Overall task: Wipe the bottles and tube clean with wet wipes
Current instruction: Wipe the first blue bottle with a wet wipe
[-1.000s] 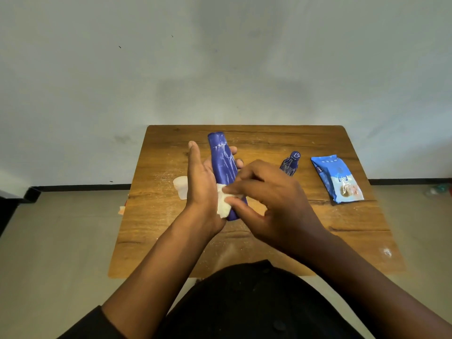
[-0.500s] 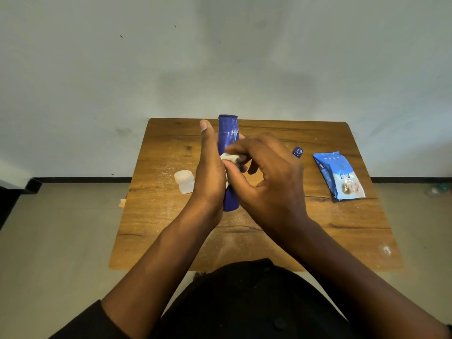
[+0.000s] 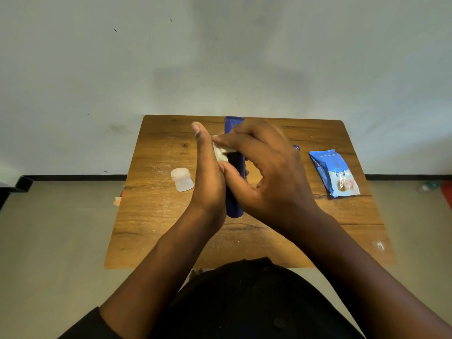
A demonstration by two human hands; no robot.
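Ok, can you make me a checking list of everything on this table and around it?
Surface: wooden table, dusted with pale specks.
Job's things: blue tube held up; white wipe pressed on it; wipes pack at right; small blue bottle mostly hidden behind the right hand.
Clutter: small whitish item at left.
Hands: left hand steadies the tube; right hand presses the wipe.
Cables: nothing seen.
Surroundings: plain wall, grey floor.

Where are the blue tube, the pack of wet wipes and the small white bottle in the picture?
blue tube [image 3: 234, 204]: head view, on its lower body beneath the hands.
pack of wet wipes [image 3: 333, 172]: head view, middle of the pack's front.
small white bottle [image 3: 182, 179]: head view, middle of its body.
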